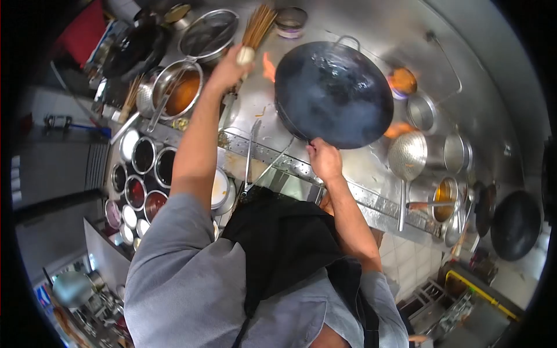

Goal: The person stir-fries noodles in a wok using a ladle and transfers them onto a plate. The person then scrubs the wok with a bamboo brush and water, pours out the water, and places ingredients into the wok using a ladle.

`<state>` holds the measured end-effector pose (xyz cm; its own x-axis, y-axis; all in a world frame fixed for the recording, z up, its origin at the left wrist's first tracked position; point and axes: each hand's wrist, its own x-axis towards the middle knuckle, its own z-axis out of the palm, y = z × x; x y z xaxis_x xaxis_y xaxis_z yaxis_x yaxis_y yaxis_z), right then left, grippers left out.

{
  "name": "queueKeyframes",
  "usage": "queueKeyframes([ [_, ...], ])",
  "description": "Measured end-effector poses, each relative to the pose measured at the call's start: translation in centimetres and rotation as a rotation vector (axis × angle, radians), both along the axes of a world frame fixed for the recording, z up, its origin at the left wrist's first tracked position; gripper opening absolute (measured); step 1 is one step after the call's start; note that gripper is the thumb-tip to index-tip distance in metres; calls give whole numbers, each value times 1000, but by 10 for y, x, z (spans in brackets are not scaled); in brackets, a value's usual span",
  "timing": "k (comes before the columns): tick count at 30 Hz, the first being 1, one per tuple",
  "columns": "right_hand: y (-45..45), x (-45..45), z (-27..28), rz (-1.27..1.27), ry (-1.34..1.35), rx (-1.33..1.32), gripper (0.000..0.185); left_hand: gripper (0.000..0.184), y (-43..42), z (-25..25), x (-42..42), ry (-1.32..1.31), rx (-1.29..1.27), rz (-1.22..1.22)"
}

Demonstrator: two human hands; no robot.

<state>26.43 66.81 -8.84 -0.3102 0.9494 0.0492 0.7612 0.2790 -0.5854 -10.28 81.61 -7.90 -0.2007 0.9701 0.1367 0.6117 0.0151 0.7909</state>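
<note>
My left hand [228,71] is closed around the handle end of a bamboo wok brush [259,28], its bristles fanned out away from me, left of the wok. A large dark wok [333,95] sits over a burner, with smoke or steam hazing its inside and no food visible in it. Flames [269,68] lick up at its left side, and more flames [400,129] show at its right. At the near rim, my right hand [325,159] is closed on the wok's edge or near handle; its fingers partly hide the exact grip.
Metal tongs [249,162] lie across the stove's front edge. Left stand a wire strainer [209,35], a pot of orange liquid [184,95] and several sauce containers [135,191]. A perforated ladle [407,156] and metal pots [455,153] are right; another burner flame [402,81] is behind.
</note>
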Motion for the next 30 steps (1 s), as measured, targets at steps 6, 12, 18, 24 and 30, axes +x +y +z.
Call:
queueKeyframes([
  [6, -5, 1, -5, -2, -10, 15, 16, 89, -192, -95, 47, 302, -742, 140],
  [12, 5, 23, -49, 170, -37, 168, 25, 42, -262, -178, 96, 258, -442, 331],
  [18, -39, 45, -37, 450, 210, 596, 33, 29, -400, -32, 171, 163, -294, 663],
  [24, -140, 29, -42, 669, 328, 72, 26, 21, -672, -31, 201, -48, -268, 1204],
  [30, -235, -2, -52, 1047, 357, -295, 29, 20, -981, -9, 227, 362, -96, 2005],
])
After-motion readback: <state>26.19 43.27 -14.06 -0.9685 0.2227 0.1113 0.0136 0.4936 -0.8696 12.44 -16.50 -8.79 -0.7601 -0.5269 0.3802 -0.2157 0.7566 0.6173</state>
